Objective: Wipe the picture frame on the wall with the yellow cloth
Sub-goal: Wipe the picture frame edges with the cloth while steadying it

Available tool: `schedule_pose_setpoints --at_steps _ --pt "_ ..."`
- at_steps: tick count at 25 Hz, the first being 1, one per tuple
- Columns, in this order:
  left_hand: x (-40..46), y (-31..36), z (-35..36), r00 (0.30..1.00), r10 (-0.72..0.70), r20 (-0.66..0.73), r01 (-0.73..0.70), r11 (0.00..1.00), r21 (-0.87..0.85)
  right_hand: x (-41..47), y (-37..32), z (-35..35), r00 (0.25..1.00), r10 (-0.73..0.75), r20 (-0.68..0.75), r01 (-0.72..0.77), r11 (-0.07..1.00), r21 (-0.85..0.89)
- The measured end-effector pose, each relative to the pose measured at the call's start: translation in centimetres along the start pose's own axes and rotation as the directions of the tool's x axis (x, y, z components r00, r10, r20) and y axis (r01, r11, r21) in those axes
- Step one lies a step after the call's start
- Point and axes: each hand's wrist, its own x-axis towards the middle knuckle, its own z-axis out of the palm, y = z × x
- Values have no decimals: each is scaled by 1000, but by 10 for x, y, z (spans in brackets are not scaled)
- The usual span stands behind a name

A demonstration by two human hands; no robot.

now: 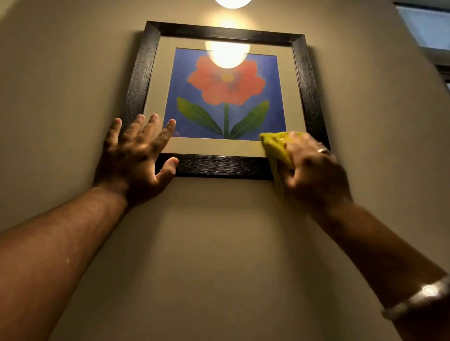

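Frame (214, 168): hangs on the wall (219, 243), dark border, glass over a flower print; I read it as up and ahead of both arms, at about 12 o'clock in my view.
Cloth (277, 148): yellow, bunched, pressed on the frame's lower right corner at about 5 o'clock of the picture, lapping over glass, mat and bottom rail.
Right hand (314, 170): fingers curled shut around the cloth, palm to the wall; blurred, so I take it to be mid-stroke. A ring shows on one finger, a metal bangle (414, 301) on the wrist.
Left hand (136, 155): fingers spread and empty, gripping nothing; fingertips lie on the lower left corner at about 7 o'clock, thumb against the bottom rail. I judge it is steadying the frame.
Key relation: the unwiped run lies from the cloth toward 9 o'clock along the bottom rail, and toward 12 o'clock up the right rail. The bottom rail's long axis runs 3 to 9 o'clock, straight between my two hands.
Nearer hand: right, already in contact; left stays clear of the path only until about halfway along.
Lamp (232, 2): at 12 o'clock above, glaring on the glass, so I cannot judge smears up there.
Risk: a sideways push could swing the frame on its hook.
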Motion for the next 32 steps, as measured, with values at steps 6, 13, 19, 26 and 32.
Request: schedule_pose_setpoints --at_steps 6,13,19,26,32 --pt "-1 -4 1 1000 -1 6 1 1000 7 -45 -61 26 900 -427 90 423 904 57" --pt "1 -3 2 999 15 -36 -16 999 -28 -56 53 -7 997 66 34 -65 997 -35" --pt "0 -4 2 999 28 -47 -29 999 -17 132 76 -15 977 83 198 -63 992 -106" --pt "3 -9 7 999 27 -45 -27 1000 1 145 60 -19 971 152 184 -143 988 -61" --pt "4 -10 16 997 32 -68 -31 999 5 -9 71 -30 973 -102 205 86 992 88"
